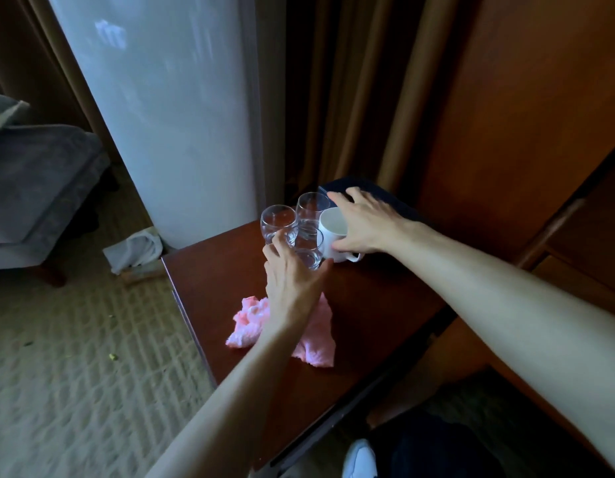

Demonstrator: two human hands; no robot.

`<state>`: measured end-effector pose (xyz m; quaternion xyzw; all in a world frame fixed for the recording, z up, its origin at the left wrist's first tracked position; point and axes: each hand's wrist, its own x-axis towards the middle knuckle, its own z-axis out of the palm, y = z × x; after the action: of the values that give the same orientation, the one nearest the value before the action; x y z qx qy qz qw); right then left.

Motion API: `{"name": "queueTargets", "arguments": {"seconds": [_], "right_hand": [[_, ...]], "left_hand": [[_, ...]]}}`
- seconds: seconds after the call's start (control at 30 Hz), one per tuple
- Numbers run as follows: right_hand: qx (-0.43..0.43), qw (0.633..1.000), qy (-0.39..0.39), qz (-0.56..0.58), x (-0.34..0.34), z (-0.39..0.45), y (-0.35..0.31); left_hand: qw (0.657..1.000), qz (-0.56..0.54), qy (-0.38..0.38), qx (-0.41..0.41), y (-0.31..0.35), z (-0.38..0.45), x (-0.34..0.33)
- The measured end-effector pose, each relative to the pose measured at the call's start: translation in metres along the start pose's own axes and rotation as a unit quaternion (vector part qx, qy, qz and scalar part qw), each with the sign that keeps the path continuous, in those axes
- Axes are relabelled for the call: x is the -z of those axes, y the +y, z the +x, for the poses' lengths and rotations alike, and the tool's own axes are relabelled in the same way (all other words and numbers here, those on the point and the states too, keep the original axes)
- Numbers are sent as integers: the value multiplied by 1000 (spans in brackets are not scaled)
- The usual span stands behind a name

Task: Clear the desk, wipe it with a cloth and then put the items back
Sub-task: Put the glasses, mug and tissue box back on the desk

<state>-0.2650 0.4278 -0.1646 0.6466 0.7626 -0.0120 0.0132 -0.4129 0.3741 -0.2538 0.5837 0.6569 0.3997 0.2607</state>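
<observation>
Far-left corner of tabletop [368,305]: three clear glasses clustered, white mug [333,232] touching them on the right. Left hand [292,281] fingers wrapped on nearest glass [307,250]; right hand [364,222] fingers clasped round the upright mug. Pink cloth [316,336] lay crumpled nearer, by the left edge.

Desk [368,305]: 3 glasses [277,222], mug [333,232], pink cloth [250,322].
</observation>
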Motion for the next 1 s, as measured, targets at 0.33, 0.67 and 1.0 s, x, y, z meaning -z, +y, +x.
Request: {"name": "queueTargets", "arguments": {"seconds": [0.33,0.67,1.0], "right_hand": [[-14,1000,18,18,-20,3,-4],[-18,996,83,41,65,-73,-4],[-64,981,165,79,207,-245,40]], "left_hand": [[1000,24,19,3,7,2,-9],[994,18,22,-109,62,-25,58],[970,-69,-45,-231,216,-96,116]]}}
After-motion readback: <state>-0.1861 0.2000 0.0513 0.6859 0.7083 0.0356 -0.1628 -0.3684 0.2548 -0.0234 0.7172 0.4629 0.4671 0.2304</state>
